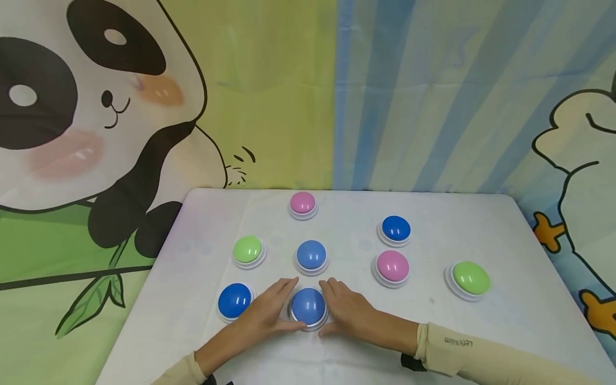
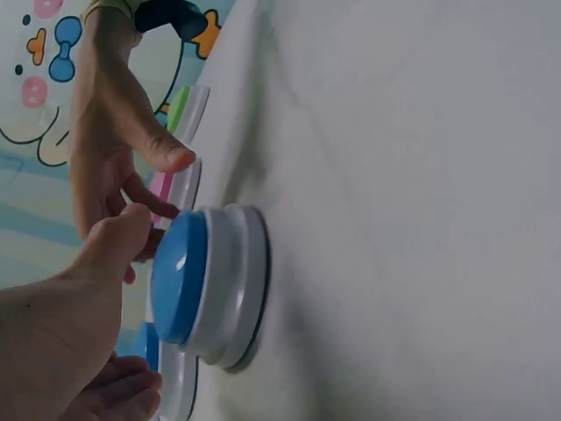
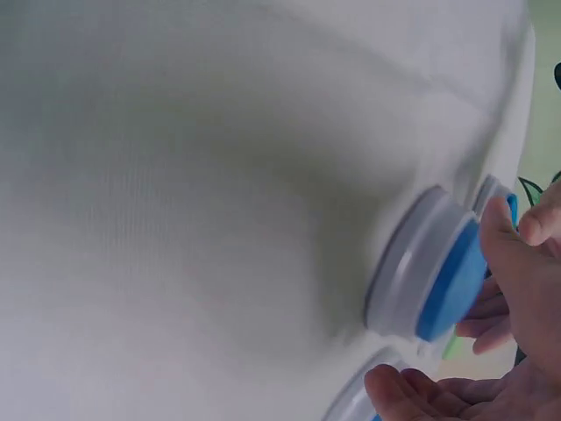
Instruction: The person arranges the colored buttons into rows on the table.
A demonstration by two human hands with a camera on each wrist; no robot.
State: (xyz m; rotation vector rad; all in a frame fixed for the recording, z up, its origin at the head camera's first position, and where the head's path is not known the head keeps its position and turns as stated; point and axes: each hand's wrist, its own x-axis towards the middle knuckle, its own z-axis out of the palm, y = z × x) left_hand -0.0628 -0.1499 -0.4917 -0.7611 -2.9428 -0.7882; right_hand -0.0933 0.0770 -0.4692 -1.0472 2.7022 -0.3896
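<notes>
Now, front blue button (image 1: 308, 306): on the white surface (image 1: 346, 227), between the two hands.
Left hand (image 1: 269, 312): spread, thumb parted from the fingers, along the button's left side; contact cannot be told.
Right hand (image 1: 350, 313): likewise spread, along the right side, thumb parted from the fingers.
Neighbours: darker blue button (image 1: 234, 300) beside the left hand; second light-blue button (image 1: 312, 254) just beyond; pink button (image 1: 392, 266) farther right.
</notes>
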